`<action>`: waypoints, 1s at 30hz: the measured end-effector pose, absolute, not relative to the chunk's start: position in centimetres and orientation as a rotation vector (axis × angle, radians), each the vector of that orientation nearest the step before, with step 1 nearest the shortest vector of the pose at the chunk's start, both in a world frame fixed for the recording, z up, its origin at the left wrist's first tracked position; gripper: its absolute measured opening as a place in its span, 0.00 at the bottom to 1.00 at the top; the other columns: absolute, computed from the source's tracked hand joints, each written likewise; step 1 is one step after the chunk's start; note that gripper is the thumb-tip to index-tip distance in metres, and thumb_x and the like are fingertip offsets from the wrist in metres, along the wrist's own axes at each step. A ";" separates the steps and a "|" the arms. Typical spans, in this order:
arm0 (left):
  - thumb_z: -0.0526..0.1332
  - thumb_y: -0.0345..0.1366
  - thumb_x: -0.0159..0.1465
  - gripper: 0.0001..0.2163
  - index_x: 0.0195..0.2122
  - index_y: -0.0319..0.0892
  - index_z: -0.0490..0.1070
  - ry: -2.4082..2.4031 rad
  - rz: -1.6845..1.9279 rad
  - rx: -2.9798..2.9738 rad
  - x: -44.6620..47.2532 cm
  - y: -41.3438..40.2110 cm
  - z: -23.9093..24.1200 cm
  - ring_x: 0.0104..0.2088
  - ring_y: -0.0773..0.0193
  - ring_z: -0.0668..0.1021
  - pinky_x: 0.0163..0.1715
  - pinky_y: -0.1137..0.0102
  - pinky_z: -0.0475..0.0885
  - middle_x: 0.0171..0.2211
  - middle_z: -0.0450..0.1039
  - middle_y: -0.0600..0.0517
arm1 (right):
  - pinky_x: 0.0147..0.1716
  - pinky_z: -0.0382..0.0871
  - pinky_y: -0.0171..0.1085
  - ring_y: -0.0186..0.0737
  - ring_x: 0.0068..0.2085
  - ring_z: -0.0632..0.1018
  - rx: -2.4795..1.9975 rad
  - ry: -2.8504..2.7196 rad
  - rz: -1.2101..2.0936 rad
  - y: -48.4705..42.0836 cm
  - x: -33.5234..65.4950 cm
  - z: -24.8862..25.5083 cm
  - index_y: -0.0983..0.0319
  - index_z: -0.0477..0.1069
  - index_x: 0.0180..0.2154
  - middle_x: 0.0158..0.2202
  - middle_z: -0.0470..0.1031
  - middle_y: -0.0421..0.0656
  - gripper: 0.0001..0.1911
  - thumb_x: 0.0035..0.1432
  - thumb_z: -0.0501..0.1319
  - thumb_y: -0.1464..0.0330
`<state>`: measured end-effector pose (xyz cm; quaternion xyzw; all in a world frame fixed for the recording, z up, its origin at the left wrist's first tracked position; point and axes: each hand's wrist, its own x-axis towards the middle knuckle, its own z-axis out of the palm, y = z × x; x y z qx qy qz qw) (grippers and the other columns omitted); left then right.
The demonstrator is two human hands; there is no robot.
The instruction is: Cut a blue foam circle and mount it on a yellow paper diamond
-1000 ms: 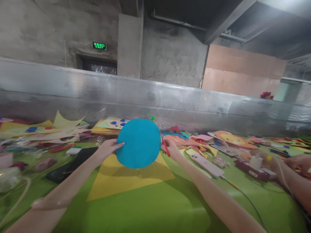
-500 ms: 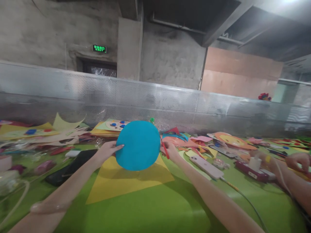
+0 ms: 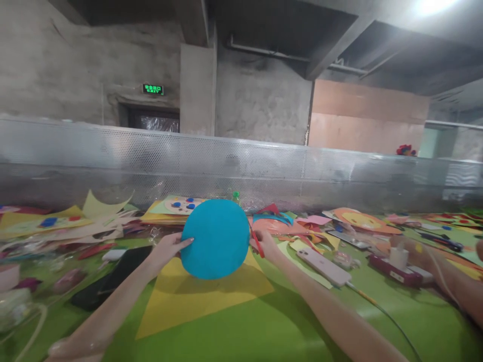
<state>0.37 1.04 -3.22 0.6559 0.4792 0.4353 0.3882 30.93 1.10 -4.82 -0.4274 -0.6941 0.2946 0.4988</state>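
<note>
A round blue paper disc is held upright above a yellow paper sheet on the green table. My left hand grips the disc's left edge, fingers pressed on its face. My right hand is at the disc's right edge, closed on red-handled scissors whose blades meet the paper there.
A pink phone with a cable lies right of my right arm. A black phone lies at left. Coloured paper cut-outs are heaped along the perforated metal barrier. Another person's arm is at the far right.
The view has tilted so the disc and hands sit a little lower in the picture. The hands keep the same hold on the disc and scissors.
</note>
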 end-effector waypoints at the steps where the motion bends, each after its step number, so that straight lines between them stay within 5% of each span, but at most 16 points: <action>1: 0.63 0.52 0.49 0.26 0.44 0.40 0.72 1.223 1.108 1.669 0.4 1.0 -3.2 0.42 0.51 0.77 0.36 0.65 0.74 0.44 0.75 0.45 | 0.17 0.57 0.29 0.28 0.17 0.64 -1.037 -1.675 0.713 1.1 30.9 -4.9 0.62 0.59 0.20 0.15 0.59 0.34 0.03 0.41 0.54 0.70; 14: 0.61 0.54 0.49 0.24 0.39 0.39 0.73 1.207 1.093 1.748 0.5 1.5 -3.6 0.36 0.50 0.78 0.28 0.66 0.74 0.37 0.78 0.44 | 0.17 0.55 0.30 0.28 0.18 0.62 -1.043 -1.678 0.761 0.9 30.6 -5.2 0.62 0.62 0.23 0.16 0.60 0.34 0.03 0.43 0.56 0.69; 30: 0.62 0.52 0.48 0.26 0.43 0.39 0.72 1.193 1.129 1.664 0.6 2.8 -4.2 0.37 0.49 0.78 0.30 0.63 0.74 0.38 0.77 0.45 | 0.17 0.55 0.29 0.28 0.17 0.64 -1.045 -1.674 0.800 1.3 31.5 -5.2 0.62 0.59 0.22 0.16 0.60 0.34 0.03 0.45 0.52 0.70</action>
